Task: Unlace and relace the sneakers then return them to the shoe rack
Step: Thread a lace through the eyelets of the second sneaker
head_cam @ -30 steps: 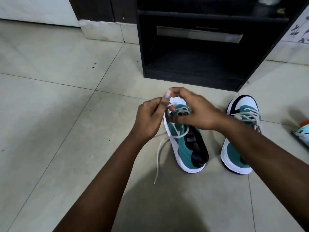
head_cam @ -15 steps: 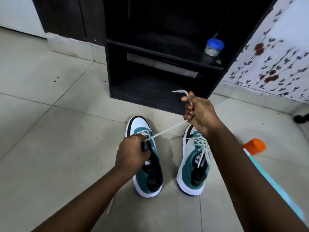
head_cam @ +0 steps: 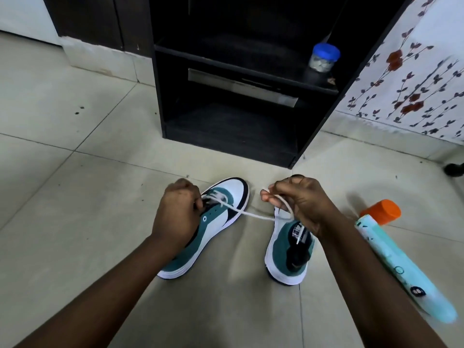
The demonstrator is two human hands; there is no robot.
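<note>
While two teal-and-white sneakers sit on the tiled floor (head_cam: 75,222) in the lower middle of the frame, a person's two bare arms reach in from the bottom edge. The left hand (head_cam: 177,217) is curled over the tongue area of the left sneaker (head_cam: 213,227), fingers closed at the lace eyelets; exactly what they pinch is hidden. The right hand (head_cam: 298,204) hovers over the toe of the right sneaker (head_cam: 288,257), its fingers pinching a white lace (head_cam: 253,216). That lace runs taut across the gap from the left sneaker's eyelets to the right hand. Above the sneakers, in the upper middle, stands a dark shoe rack (head_cam: 226,126) with open shelves; a blue-lidded jar (head_cam: 322,57) sits on its upper shelf. At the right edge, a pale blue bottle (head_cam: 396,262) with an orange cap lies on the floor.
</note>
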